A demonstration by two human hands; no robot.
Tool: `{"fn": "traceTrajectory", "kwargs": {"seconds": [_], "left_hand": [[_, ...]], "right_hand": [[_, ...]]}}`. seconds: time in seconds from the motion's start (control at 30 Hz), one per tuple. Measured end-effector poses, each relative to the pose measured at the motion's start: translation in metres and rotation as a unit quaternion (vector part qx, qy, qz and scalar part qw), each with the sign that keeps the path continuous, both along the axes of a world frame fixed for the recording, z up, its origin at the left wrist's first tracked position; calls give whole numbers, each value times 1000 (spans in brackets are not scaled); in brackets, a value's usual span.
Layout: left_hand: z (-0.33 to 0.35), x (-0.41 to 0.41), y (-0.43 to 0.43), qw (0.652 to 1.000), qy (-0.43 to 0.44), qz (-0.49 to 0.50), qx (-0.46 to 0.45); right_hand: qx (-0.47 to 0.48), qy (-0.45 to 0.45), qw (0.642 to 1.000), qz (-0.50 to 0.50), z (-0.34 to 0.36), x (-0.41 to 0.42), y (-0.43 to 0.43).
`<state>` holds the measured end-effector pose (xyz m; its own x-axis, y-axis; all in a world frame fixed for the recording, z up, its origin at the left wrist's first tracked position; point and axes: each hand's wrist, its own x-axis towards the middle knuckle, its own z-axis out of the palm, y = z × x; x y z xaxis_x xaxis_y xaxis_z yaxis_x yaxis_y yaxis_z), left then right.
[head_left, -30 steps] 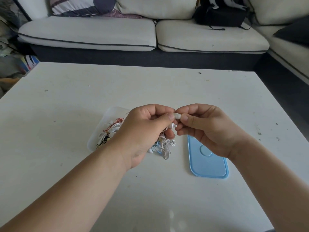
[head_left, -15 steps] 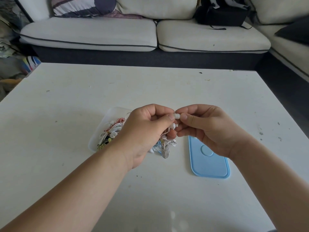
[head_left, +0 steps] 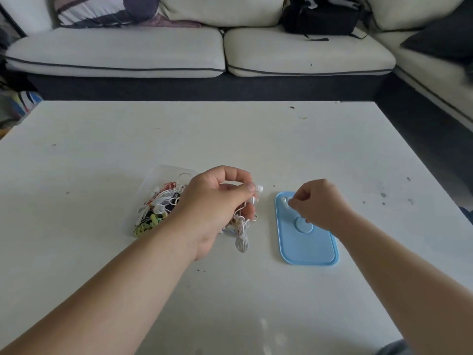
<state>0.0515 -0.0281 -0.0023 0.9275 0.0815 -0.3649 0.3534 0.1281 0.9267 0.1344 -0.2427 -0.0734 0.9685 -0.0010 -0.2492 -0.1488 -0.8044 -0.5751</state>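
Observation:
My left hand [head_left: 217, 206] pinches a white earphone, its white bud [head_left: 259, 188] poking out past my thumb above the table. The earphone's coiled cable [head_left: 242, 243] hangs below that hand down to the table. My right hand [head_left: 318, 204] is over the far end of the blue lid [head_left: 307, 248], fingers curled. Its fingertips pinch a small white piece [head_left: 284, 200] against the lid. A clear plastic box [head_left: 163, 172] behind my left hand holds a tangle of white, red, yellow and black cables [head_left: 160, 208].
Everything lies on a white table [head_left: 230, 139] with a few dark specks. A cream sofa [head_left: 179, 52] runs along the far side and the right, with a black bag [head_left: 320, 19] and a striped cushion [head_left: 102, 11] on it.
My hands were together at the earbud. The right hand has since pulled away to the right and down onto the blue lid with a small white piece. The left hand stayed put.

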Motion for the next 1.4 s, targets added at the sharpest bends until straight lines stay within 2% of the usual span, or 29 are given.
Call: {"fn": "traceTrajectory", "kwargs": {"seconds": [0.2, 0.57, 0.63, 0.7, 0.77, 0.8, 0.87, 0.93, 1.1, 1.4], "left_hand": [[-3, 1, 2, 999, 14, 23, -26], [2, 1, 2, 994, 41, 60, -78], [2, 2, 4, 994, 43, 59, -79], [3, 2, 4, 994, 47, 56, -81], [4, 2, 5, 993, 49, 55, -89], [4, 3, 6, 993, 48, 54, -92], [2, 2, 7, 993, 38, 63, -92], [0, 3, 8, 993, 23, 72, -89], [0, 3, 8, 994, -2, 73, -78], [2, 2, 6, 998, -44, 38, -26]], "right_hand": [[-50, -33, 998, 31, -18, 4, 10], [-45, -32, 998, 0, -21, 0, 14], [14, -33, 999, -15, -9, -2, 17], [175, -9, 983, -57, 12, -8, 25], [379, 55, 920, -90, 37, -17, 34], [451, 88, 883, -94, 47, -21, 36], [523, 134, 838, -80, 58, -26, 36], [549, 156, 819, -61, 64, -29, 34], [577, 175, 797, -19, 66, -29, 34], [558, 168, 811, 57, 66, -33, 39]]}}
